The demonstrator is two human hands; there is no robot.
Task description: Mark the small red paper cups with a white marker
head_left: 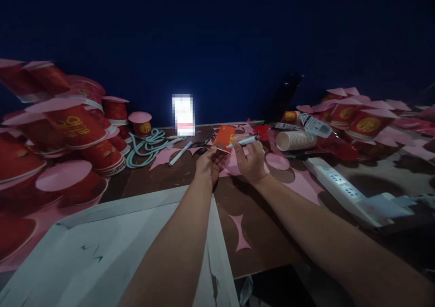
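Note:
My left hand (209,164) is closed on a red paper cup (224,137) with gold print, holding it upside down above the brown table (268,239). My right hand (250,161) grips a white pen (245,141), whose tip points left and touches or nearly touches the cup's side. A round pink paper disc (233,164) lies on the table just beneath both hands.
Red cups capped with pink discs are piled at the left (73,128) and back right (365,123). A stack of plain cups (295,140), a white power strip (340,188), scissors (203,145), another pen (180,153), a teal cable (147,147), pink scraps (242,232) and a white board (112,248) surround me.

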